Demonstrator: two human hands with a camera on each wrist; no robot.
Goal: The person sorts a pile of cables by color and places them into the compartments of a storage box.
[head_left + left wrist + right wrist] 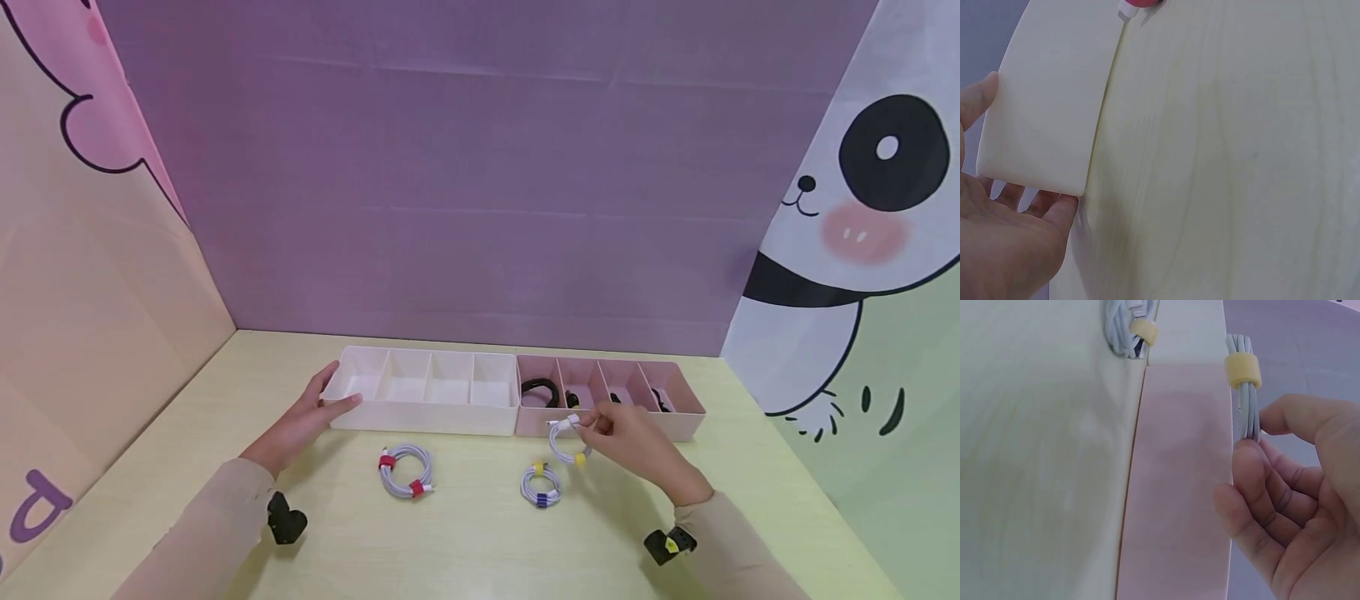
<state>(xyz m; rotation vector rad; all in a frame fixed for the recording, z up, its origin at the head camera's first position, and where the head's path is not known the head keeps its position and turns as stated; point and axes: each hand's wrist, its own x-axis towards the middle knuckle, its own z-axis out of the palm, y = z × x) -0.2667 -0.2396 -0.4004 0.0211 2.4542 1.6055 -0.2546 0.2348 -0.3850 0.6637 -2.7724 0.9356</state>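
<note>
The left hand [303, 421] grips the white box [423, 418]; the right hand [637, 442] pinches the coil [1248, 403], best held clear of the pink box's [1179, 481] rim.

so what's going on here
A person's right hand pinches a pale coil with a yellow tie, held up by the pink box. The left hand holds the left end of the white box. Two more coils lie on the table in front: one with red ties, one with yellow and blue ties. The pink box has black things in its sections.
</note>
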